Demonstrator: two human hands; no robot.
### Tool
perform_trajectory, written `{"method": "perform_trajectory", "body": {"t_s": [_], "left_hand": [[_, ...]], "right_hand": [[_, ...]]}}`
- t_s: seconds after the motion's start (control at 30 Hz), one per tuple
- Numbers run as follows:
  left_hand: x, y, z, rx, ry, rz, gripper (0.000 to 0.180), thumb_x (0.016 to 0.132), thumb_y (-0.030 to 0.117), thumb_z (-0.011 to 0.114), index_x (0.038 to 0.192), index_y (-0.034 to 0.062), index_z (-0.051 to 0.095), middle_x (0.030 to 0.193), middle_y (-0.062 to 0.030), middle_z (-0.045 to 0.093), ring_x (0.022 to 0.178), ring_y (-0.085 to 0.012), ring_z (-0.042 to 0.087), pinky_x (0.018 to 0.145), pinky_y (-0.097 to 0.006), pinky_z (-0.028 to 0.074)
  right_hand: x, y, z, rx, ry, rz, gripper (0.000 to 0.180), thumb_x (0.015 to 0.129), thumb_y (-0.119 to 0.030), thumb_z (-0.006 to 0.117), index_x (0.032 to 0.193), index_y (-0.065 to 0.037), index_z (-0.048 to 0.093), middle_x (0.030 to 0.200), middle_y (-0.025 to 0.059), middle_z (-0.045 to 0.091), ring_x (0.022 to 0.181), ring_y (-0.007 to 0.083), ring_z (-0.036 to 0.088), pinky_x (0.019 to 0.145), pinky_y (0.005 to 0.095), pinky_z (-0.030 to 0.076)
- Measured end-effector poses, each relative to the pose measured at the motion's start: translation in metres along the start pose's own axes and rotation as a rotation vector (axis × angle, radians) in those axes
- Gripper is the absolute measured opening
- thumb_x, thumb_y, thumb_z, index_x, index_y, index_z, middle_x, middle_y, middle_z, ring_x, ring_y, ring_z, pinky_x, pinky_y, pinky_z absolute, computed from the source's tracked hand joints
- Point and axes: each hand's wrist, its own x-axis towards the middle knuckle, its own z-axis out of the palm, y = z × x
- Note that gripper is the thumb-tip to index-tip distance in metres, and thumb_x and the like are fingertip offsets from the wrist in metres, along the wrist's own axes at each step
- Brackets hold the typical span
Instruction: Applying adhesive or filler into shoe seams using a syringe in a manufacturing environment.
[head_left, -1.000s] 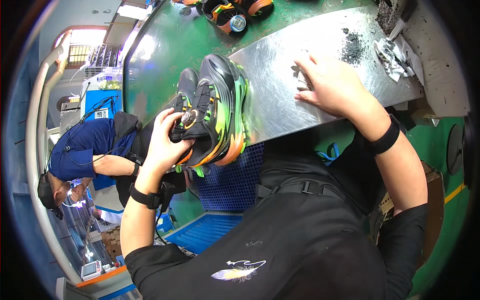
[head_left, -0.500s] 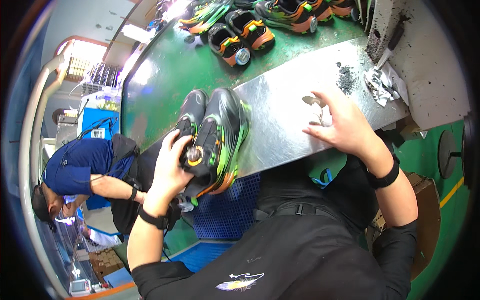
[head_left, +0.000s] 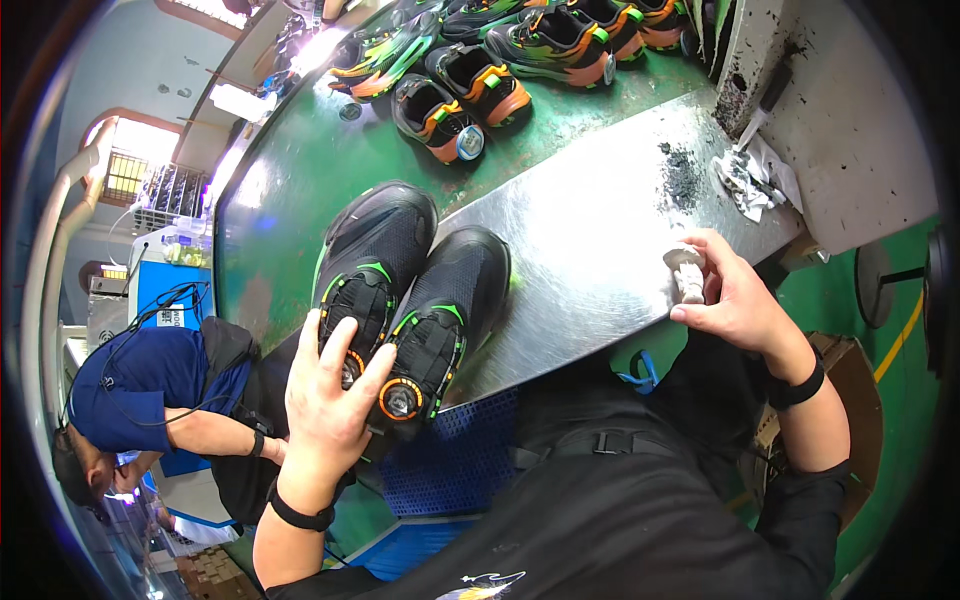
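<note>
My left hand (head_left: 330,405) grips a pair of black sneakers at their collars, its fingers spread over the tongues. The left shoe (head_left: 385,225) and the right shoe (head_left: 468,275) lie side by side, toes pointing away, with green trim and orange-ringed round dials. They sit at the left end of a metal plate (head_left: 560,250). Between the thumb and fingers of my right hand (head_left: 735,300) is a small whitish piece with a rounded, wider top and a narrower lower part (head_left: 688,270). It is held over the plate's near right edge; its exact kind is unclear.
Several similar shoes (head_left: 550,45) stand at the back of the green table (head_left: 290,230). Black crumbs (head_left: 680,175), crumpled white paper (head_left: 745,185) and a handled tool (head_left: 765,105) are at the right. A person in blue (head_left: 150,385) works at the left.
The shoes have turned so their tops and dials face up more, and their toes have spread slightly. My right hand has moved right and nearer with the whitish piece, which now stands more upright.
</note>
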Motion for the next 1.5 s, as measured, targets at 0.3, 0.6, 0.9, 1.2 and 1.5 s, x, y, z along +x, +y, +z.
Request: {"method": "perform_trajectory", "body": {"t_s": [0.3, 0.6, 0.9, 1.2, 1.5], "left_hand": [[-0.020, 0.000, 0.008, -0.028, 0.056, 0.077, 0.042, 0.072, 0.015, 0.070, 0.113, 0.0224, 0.065, 0.129, -0.0122, 0.047, 0.116, -0.0504, 0.050, 0.088, -0.057, 0.051], [-0.002, -0.030, 0.010, -0.272, -0.042, 0.040, 0.053, 0.061, 0.007, 0.076, 0.113, 0.0079, 0.066, 0.126, -0.0176, 0.054, 0.114, -0.0470, 0.054, 0.091, -0.052, 0.050], [-0.058, -0.112, 0.060, -0.425, -0.007, -0.613, 0.054, 0.060, -0.001, 0.074, 0.113, 0.0025, 0.062, 0.128, -0.0167, 0.051, 0.115, -0.0301, 0.056, 0.099, -0.037, 0.045], [-0.087, -0.110, 0.061, -0.820, 0.079, -0.912, 0.045, 0.071, 0.014, 0.077, 0.110, 0.0061, 0.054, 0.112, -0.0084, 0.054, 0.106, -0.0186, 0.053, 0.095, -0.033, 0.042], [-0.119, -0.072, -0.026, -0.437, 0.293, -0.790, 0.053, 0.068, -0.002, 0.066, 0.119, 0.0026, 0.051, 0.135, -0.0154, 0.047, 0.116, -0.0233, 0.051, 0.101, -0.033, 0.039]], "right_hand": [[-0.008, -0.007, 0.001, 0.068, -0.010, -0.038, 0.066, 0.072, -0.012, 0.076, 0.131, -0.006, 0.047, 0.101, 0.0030, 0.056, 0.084, 0.0084, 0.052, 0.074, 0.0239, 0.045], [-0.011, -0.017, 0.001, 0.277, 0.025, 0.059, 0.068, 0.074, -0.021, 0.079, 0.130, -0.002, 0.046, 0.110, 0.0031, 0.053, 0.102, 0.0117, 0.052, 0.091, 0.0274, 0.042], [-0.007, -0.018, 0.015, 0.196, -0.003, -0.008, 0.067, 0.074, -0.023, 0.079, 0.130, -0.003, 0.048, 0.110, 0.0026, 0.053, 0.097, 0.0099, 0.050, 0.086, 0.0254, 0.042], [-0.012, -0.013, 0.017, 0.176, 0.025, -0.054, 0.068, 0.073, -0.024, 0.079, 0.131, -0.004, 0.047, 0.109, 0.0027, 0.053, 0.100, 0.0111, 0.050, 0.089, 0.0260, 0.040], [-0.032, -0.003, -0.002, 0.189, 0.062, -0.086, 0.074, 0.071, -0.029, 0.080, 0.133, -0.006, 0.047, 0.107, 0.0002, 0.053, 0.088, 0.0081, 0.048, 0.078, 0.0224, 0.041]]}}
